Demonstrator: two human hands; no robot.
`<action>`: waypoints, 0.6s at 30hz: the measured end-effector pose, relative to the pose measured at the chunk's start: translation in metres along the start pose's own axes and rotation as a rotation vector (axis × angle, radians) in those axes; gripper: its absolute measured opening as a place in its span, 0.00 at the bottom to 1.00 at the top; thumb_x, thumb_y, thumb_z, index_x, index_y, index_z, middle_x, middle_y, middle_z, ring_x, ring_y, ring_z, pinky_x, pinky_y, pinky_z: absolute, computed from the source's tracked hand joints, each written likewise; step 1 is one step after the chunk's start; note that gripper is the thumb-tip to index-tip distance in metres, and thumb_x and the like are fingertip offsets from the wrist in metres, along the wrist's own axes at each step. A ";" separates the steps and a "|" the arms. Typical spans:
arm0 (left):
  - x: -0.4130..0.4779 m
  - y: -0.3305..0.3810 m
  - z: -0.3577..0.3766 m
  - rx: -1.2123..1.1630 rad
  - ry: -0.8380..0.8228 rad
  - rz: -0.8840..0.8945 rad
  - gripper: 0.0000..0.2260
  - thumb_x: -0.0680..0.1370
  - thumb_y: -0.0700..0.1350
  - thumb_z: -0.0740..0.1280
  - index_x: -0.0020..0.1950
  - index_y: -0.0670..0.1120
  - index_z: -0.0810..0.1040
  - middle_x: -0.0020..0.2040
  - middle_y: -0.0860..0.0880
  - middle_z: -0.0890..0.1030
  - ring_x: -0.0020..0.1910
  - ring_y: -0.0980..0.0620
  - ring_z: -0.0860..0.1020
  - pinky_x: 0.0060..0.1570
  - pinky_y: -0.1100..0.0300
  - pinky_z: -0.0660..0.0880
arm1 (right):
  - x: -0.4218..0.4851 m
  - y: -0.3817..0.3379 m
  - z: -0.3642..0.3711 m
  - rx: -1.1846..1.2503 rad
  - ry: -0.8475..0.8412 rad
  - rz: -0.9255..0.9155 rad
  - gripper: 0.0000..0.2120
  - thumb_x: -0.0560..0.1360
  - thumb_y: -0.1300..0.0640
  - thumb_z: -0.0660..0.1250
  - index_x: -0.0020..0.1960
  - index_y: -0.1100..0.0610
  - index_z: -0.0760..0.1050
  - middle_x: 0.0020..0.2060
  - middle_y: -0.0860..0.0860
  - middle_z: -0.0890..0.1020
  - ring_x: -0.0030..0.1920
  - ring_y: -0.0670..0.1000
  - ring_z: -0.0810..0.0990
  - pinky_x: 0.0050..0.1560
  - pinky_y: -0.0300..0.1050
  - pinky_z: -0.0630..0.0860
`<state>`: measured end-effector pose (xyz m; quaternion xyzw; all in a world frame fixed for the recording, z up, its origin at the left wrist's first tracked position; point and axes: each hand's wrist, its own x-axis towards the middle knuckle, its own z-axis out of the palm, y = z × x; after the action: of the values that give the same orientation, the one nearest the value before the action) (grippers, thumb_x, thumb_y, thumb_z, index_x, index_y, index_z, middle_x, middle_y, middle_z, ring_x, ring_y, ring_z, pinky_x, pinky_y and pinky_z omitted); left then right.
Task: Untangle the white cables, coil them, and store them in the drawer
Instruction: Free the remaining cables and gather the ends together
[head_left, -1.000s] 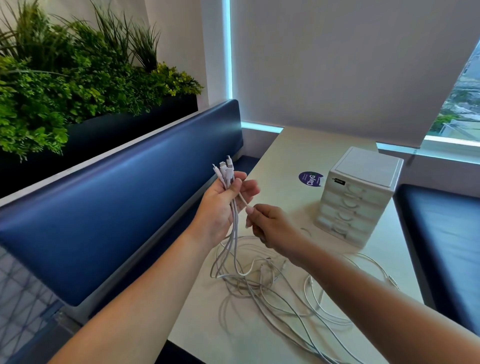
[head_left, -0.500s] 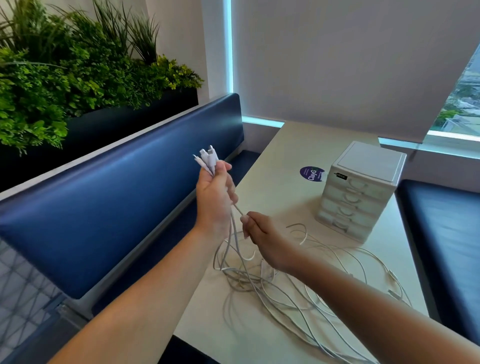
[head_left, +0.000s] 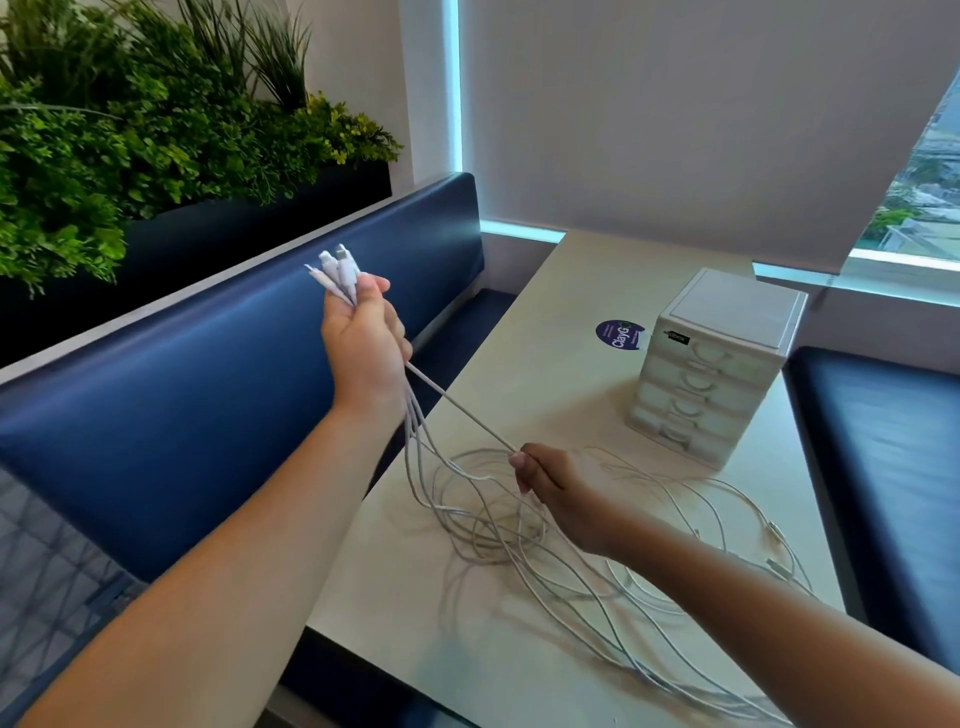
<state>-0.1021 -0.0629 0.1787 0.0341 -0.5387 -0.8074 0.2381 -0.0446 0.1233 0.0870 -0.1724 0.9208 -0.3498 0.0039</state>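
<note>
Several white cables (head_left: 493, 525) lie tangled on the pale table (head_left: 566, 291). My left hand (head_left: 363, 338) is raised over the bench at the table's left edge and grips a bunch of their plug ends (head_left: 337, 267), which stick up above the fist. One cable (head_left: 457, 408) runs taut from that fist down to my right hand (head_left: 556, 488), which pinches it just above the tangle. A small white drawer unit (head_left: 717, 364) with several shut drawers stands at the far right of the table.
A round purple sticker (head_left: 619, 335) lies on the table left of the drawer unit. Blue padded benches flank the table on the left (head_left: 208, 364) and right (head_left: 883, 441). A planter with green plants (head_left: 130, 145) sits behind the left bench. A window blind hangs beyond.
My left hand has lifted the plug ends up and to the left. My right hand has slid down along one cable, pulling it taut between the hands.
</note>
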 end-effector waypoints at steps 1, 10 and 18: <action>0.004 0.003 -0.003 -0.006 0.014 0.006 0.11 0.85 0.43 0.54 0.44 0.47 0.68 0.26 0.55 0.62 0.24 0.58 0.57 0.22 0.66 0.58 | -0.003 0.005 0.000 -0.002 0.003 -0.001 0.17 0.81 0.46 0.53 0.36 0.49 0.69 0.28 0.46 0.71 0.33 0.49 0.70 0.40 0.47 0.69; 0.034 0.032 -0.017 -0.040 0.126 0.098 0.11 0.85 0.45 0.53 0.45 0.47 0.68 0.27 0.54 0.62 0.25 0.57 0.59 0.24 0.63 0.57 | -0.022 0.041 -0.009 -0.063 0.072 -0.041 0.17 0.80 0.43 0.53 0.34 0.46 0.67 0.30 0.42 0.74 0.35 0.40 0.73 0.39 0.35 0.68; 0.059 0.054 -0.048 -0.032 0.249 0.147 0.11 0.85 0.46 0.52 0.45 0.46 0.68 0.26 0.55 0.61 0.25 0.56 0.58 0.26 0.62 0.55 | -0.073 0.095 -0.012 -0.131 0.044 0.082 0.20 0.77 0.36 0.48 0.36 0.47 0.67 0.29 0.45 0.74 0.34 0.42 0.73 0.35 0.35 0.66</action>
<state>-0.1204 -0.1452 0.2187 0.0906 -0.4931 -0.7859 0.3619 -0.0075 0.2206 0.0263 -0.1267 0.9478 -0.2923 -0.0133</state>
